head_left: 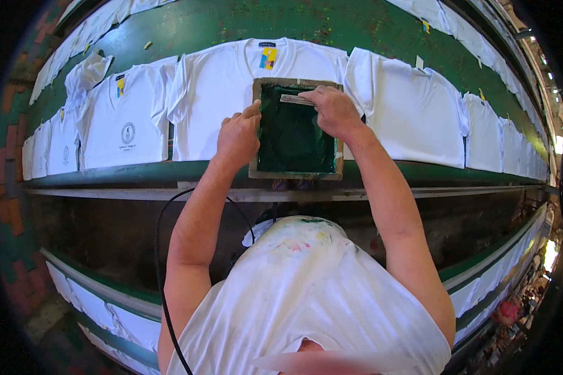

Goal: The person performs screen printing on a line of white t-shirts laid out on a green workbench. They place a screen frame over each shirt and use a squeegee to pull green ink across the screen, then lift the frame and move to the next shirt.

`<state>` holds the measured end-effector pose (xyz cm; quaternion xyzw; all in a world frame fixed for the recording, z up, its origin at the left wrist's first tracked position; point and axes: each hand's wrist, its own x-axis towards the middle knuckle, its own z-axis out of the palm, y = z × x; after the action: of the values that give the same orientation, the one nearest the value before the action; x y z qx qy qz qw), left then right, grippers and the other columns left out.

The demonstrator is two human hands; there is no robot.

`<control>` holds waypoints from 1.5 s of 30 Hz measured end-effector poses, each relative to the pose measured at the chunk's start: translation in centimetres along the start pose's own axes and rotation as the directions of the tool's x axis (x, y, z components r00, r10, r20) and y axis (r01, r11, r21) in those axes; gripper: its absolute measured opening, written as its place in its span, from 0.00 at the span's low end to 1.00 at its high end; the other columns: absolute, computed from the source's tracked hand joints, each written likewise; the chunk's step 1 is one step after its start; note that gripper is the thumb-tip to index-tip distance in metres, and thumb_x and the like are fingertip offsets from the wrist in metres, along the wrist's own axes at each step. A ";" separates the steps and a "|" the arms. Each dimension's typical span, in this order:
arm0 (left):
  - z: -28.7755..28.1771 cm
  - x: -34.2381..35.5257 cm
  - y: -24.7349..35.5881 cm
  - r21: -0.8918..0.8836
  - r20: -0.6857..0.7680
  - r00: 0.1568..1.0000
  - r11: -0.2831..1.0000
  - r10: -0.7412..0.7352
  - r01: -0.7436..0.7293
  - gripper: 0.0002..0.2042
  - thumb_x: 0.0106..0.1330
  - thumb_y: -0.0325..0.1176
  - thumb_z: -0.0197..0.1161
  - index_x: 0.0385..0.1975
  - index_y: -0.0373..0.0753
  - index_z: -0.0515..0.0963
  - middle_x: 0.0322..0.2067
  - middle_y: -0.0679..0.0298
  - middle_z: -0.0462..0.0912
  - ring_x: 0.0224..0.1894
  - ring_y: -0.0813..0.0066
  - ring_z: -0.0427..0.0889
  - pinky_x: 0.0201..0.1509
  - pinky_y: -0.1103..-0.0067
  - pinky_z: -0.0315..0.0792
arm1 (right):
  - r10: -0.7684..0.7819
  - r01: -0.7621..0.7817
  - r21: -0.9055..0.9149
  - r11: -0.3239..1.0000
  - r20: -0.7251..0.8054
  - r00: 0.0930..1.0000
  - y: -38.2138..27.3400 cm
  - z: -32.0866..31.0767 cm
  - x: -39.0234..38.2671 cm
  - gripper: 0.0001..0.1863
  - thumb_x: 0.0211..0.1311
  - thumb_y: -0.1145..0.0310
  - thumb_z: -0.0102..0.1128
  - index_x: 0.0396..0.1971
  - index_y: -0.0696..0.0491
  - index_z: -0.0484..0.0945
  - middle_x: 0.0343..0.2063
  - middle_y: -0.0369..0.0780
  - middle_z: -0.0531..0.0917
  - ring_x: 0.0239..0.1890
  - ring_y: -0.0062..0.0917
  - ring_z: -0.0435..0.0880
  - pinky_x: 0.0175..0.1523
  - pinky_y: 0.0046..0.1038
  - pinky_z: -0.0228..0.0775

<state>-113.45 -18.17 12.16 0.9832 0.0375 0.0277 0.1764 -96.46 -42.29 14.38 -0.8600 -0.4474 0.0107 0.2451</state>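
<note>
A screen printing frame [253,140] with dark green ink on its mesh lies over a white V-neck T-shirt [213,75] with a yellow and blue tag. My left hand [236,134] grips the frame's left edge near the top. Inside the frame's upper part, my right hand [336,112] is closed on a pale, flat squeegee [289,99], held level across the inked mesh. A white shirt with a round printed mark [127,106] lies to the left; another white shirt [406,112] lies to the right.
A long green table [169,31] carries rows of white shirts, with more along its far edge. Shirts also lie on lower rows [131,325] behind me on both sides. A rail [300,194] runs along the table's near side. A black cable [159,244] hangs beside my left arm.
</note>
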 end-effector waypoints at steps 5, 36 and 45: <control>2.0 -1.1 0.8 0.005 -0.233 0.973 1.000 -0.013 0.014 0.20 0.70 0.21 0.63 0.61 0.33 0.87 0.71 0.55 0.82 0.68 0.49 0.80 0.68 0.58 0.77 | -0.073 0.073 0.005 0.997 0.014 0.997 -3.2 0.7 -4.4 0.27 0.58 0.83 0.60 0.57 0.50 0.90 0.44 0.46 0.89 0.49 0.48 0.87 0.58 0.46 0.82; 5.9 -4.1 2.4 -0.293 -0.617 0.786 0.940 -0.046 -0.175 0.19 0.71 0.18 0.62 0.60 0.36 0.88 0.66 0.42 0.81 0.65 0.42 0.79 0.71 0.58 0.74 | 0.608 -0.329 0.860 0.390 0.028 0.794 -0.3 3.2 -15.0 0.27 0.78 0.69 0.70 0.72 0.62 0.79 0.55 0.41 0.90 0.54 0.23 0.87 0.64 0.29 0.78; 4.3 -1.0 8.7 -0.612 -0.461 0.828 0.790 -0.319 -0.036 0.20 0.70 0.16 0.68 0.60 0.38 0.89 0.66 0.49 0.84 0.63 0.58 0.86 0.56 0.72 0.84 | 0.614 -0.279 0.860 0.428 -0.050 0.788 1.7 -1.7 -17.2 0.35 0.80 0.68 0.69 0.81 0.59 0.70 0.56 0.39 0.87 0.51 0.19 0.83 0.57 0.26 0.77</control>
<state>-113.55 -27.90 11.11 0.8216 0.1523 0.3007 0.4597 -105.09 -57.18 11.69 -0.7196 -0.0870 0.1252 0.6774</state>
